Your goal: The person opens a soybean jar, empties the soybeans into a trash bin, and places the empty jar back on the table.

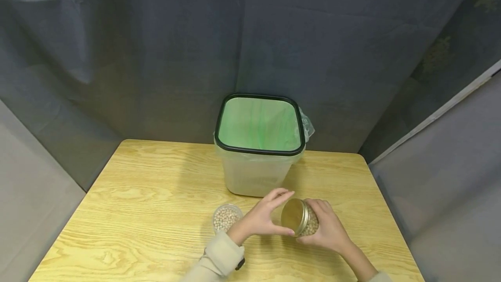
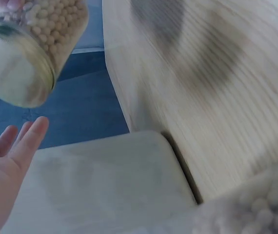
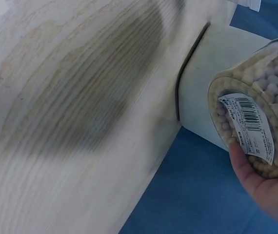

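Observation:
My right hand (image 1: pixel 326 229) grips a clear jar (image 1: pixel 312 223) of small round beige balls, tipped on its side so its gold lid (image 1: pixel 292 216) faces left. In the right wrist view, a barcode label (image 3: pixel 250 126) shows on the base of the jar. My left hand (image 1: pixel 263 216) is spread, thumb and fingers apart, just left of the lid; the left wrist view shows a gap between its fingertips (image 2: pixel 40 126) and the lid. A second clear jar (image 1: pixel 227 217) of similar balls stands on the table beside the left wrist, lidless at the top.
Behind the hands stands a translucent bin (image 1: pixel 254 173) with a black rim and a green-looking inside. A plastic bag edge (image 1: pixel 307 125) sticks out on its right. The wooden table (image 1: pixel 137 203) ends at dark curtains (image 1: pixel 176 55) at the back.

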Tool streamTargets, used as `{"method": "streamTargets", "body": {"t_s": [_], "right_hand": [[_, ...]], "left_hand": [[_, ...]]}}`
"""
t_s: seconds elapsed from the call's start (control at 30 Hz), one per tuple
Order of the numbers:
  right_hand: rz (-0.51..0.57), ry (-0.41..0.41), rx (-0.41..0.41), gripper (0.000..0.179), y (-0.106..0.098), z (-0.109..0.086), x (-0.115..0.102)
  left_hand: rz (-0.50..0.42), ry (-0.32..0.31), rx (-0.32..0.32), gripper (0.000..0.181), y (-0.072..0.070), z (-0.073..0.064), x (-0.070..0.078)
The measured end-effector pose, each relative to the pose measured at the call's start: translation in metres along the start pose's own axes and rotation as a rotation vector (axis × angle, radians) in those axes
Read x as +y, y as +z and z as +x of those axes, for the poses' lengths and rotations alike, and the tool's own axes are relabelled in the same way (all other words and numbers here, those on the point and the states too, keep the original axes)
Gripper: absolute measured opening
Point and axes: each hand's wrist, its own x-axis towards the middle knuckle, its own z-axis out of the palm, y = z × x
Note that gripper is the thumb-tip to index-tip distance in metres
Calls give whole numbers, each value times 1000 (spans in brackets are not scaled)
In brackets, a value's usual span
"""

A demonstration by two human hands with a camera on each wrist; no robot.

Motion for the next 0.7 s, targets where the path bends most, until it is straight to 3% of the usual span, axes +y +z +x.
{"method": "streamTargets", "body": {"t_s": [0.23, 0.53, 0.7], "right_hand": [[-75, -11, -24, 89, -2, 4, -7], [-83, 5, -47, 88, -2, 4, -11], [-49, 18, -55, 91, -1, 6, -13]], "left_hand": [[-6, 27, -32, 86, 6, 2, 4], [1, 65, -40, 81, 8, 3, 5], [97, 90, -4, 78, 5, 6, 6]]}}
